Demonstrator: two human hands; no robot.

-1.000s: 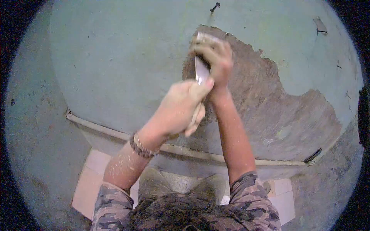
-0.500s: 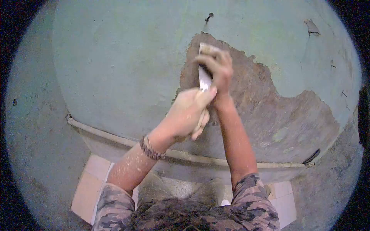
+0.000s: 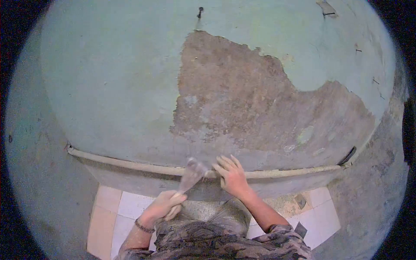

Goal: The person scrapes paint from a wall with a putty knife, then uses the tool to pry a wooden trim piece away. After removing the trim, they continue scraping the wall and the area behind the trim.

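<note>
My left hand (image 3: pixel 162 205) is wrapped round the handle of a putty knife (image 3: pixel 193 174), whose wide blade points up and overlaps the pale ledge (image 3: pixel 277 174) at the foot of the wall. The blade is blurred by motion. Just to its right, my right hand (image 3: pixel 232 177) is held with its fingers stretched out, fingertips close to the blade's edge and nothing in its grasp. Above both hands, a large brown bare patch (image 3: pixel 242 95) shows where the green paint (image 3: pixel 117 82) is gone from the wall, with a ragged edge all round.
A dark hook or nail (image 3: pixel 200 12) sticks out above the patch, and a nail with a scrap (image 3: pixel 328 9) is at upper right. A dark strip (image 3: pixel 348 155) leans at the ledge's right end. Light floor tiles (image 3: pixel 134 204) lie below, with a grey flake (image 3: pixel 300 231) at right.
Both hands have come down from the bare patch to the ledge, the left still gripping the putty knife. The right hand has parted from the blade and opened. The view has shifted.
</note>
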